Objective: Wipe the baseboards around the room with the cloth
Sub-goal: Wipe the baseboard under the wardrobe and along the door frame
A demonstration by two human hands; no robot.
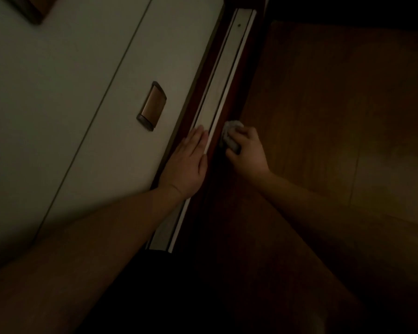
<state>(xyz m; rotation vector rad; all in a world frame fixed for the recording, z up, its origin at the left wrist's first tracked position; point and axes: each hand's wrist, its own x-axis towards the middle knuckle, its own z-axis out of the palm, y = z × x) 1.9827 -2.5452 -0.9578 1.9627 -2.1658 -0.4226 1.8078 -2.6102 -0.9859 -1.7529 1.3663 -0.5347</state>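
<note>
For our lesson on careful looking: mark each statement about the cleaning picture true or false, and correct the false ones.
1. The right hand grips the cloth. True.
2. The left hand holds a spray bottle. False: it lies flat, fingers straight, on the pale panel.
3. The cloth is pressed to the dark baseboard. True.
4. The cloth is bright red. False: it looks pale grey.
5. A brown handle sits in the panel. True.

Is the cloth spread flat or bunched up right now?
Bunched up. The cloth shows as a crumpled wad in the grip of the right hand, pressed against the dark baseboard beside the floor.
</note>
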